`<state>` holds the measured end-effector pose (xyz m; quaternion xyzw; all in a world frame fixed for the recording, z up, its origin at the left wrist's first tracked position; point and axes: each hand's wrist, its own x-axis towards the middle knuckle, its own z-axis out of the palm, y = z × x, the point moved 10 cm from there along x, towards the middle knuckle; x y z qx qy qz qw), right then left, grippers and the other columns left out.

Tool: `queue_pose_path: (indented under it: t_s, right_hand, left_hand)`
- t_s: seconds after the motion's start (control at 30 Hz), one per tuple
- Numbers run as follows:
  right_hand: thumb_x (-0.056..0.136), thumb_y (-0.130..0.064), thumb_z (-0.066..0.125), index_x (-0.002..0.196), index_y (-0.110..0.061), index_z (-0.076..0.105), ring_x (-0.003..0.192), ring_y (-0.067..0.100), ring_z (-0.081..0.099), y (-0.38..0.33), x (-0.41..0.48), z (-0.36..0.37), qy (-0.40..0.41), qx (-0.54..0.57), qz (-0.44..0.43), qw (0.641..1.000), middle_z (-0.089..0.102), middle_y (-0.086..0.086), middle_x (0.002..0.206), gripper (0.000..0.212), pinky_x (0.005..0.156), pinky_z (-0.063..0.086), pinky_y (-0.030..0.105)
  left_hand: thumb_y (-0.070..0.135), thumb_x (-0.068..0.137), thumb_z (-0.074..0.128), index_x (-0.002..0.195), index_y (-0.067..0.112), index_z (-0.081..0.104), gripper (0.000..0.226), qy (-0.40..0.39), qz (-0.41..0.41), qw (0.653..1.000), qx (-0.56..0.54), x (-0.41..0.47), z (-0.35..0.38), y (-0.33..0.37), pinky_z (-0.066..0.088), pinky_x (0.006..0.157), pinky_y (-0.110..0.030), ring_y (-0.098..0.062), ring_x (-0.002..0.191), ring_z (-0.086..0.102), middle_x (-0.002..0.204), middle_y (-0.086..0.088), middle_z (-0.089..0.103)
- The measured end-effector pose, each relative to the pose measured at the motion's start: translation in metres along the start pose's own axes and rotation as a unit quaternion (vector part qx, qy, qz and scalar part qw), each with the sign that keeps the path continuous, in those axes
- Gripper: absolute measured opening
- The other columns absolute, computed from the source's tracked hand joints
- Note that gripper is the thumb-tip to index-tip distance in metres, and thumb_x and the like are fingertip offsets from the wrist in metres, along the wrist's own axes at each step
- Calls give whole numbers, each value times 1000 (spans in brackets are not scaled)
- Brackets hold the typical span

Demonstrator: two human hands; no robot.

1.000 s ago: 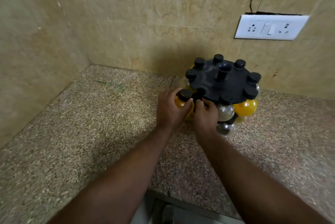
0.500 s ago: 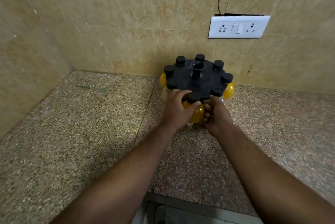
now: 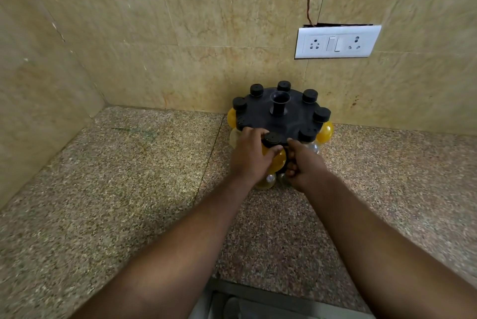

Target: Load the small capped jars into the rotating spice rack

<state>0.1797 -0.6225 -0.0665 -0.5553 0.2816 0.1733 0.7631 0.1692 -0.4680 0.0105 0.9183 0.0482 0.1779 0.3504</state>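
A: Head view first, nearest things: two bare forearms reach away across the speckled granite counter. What are the hands doing?

B: The left hand is wrapped around a small round yellow jar with a black cap, fingers curled over its near side. The right hand sits just beside it, fingers folded in against the rack's lower edge; whether it actually grips anything, I cannot tell.

A: Why hold it that way?

B: Probably to seat the jar's neck into the near slot of the round black plastic rotating rack, while the other hand steadies the rack against turning.

A: Where is the rack?

B: Far across the counter, close to the back wall. Black caps ring its top plate, with more yellow and clear jars hanging below.

A: And the room?

B: Beige marbled wall tiles form a corner on the left; a white switch-and-socket plate is mounted on the far right.
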Motion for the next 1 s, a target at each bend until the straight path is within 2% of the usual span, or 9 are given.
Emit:
queue_pose_path:
  t_s: [0.13,0.27,0.47,0.63,0.73,0.87,0.93,1.0]
  right_hand:
    - [92,-29,71,78,-18,56,42,9,35,0,-1,-3,7,-15,-12,1000,46,-1,58,24,40,27,22]
    - [91,-31,71,83,-17,58,40,9,36,-1,3,-4,13,-28,-29,999,47,-1,58,21,39,27,22]
    - [91,-33,70,85,-15,62,39,9,36,0,2,2,15,-40,-45,998,47,-1,55,20,39,29,24]
    - [91,-32,70,85,-15,63,41,10,37,1,0,1,16,-35,-42,998,47,0,57,19,41,31,25]
    - [93,-28,68,83,-15,63,43,10,41,0,-7,0,14,-28,-63,998,51,0,58,17,42,33,25]
    - [93,-20,67,75,-15,66,52,12,55,-6,-26,-12,29,-23,-127,991,63,0,64,19,48,43,25]
    - [94,-19,66,77,-16,70,67,12,66,-9,-36,-17,18,-39,-168,985,71,-1,73,18,56,50,24]
    - [95,-22,65,83,-16,73,78,13,69,-13,-43,-21,18,-72,-208,975,74,-1,80,15,63,51,26]
  left_hand:
    - [50,88,67,130,16,51,57,9,-8,999,39,4,7,1,53,81,-42,-25,116,51,129,-6,47]
    - [50,87,68,129,15,51,57,16,-30,998,51,5,10,1,54,80,-46,-26,118,50,129,-6,48]
    - [49,86,71,126,18,52,55,32,-61,997,36,8,6,-4,53,74,-41,-23,114,51,125,-4,49]
    - [48,79,78,124,19,56,58,40,-64,997,-17,7,4,-12,55,79,-40,-22,112,56,123,-3,54]
    - [47,77,81,129,20,53,65,47,-65,996,-40,1,2,-15,55,82,-38,-20,113,57,126,-2,55]
    - [47,78,79,140,21,43,77,40,-47,996,-65,-17,2,-15,52,84,-34,-17,112,55,129,-3,55]
    - [46,82,75,141,20,43,72,53,-42,996,-60,-30,-2,-15,51,82,-32,-15,106,55,124,-2,55]
    - [45,86,71,139,22,45,64,73,-39,995,-52,-39,-9,-14,53,82,-36,-13,103,54,120,0,55]
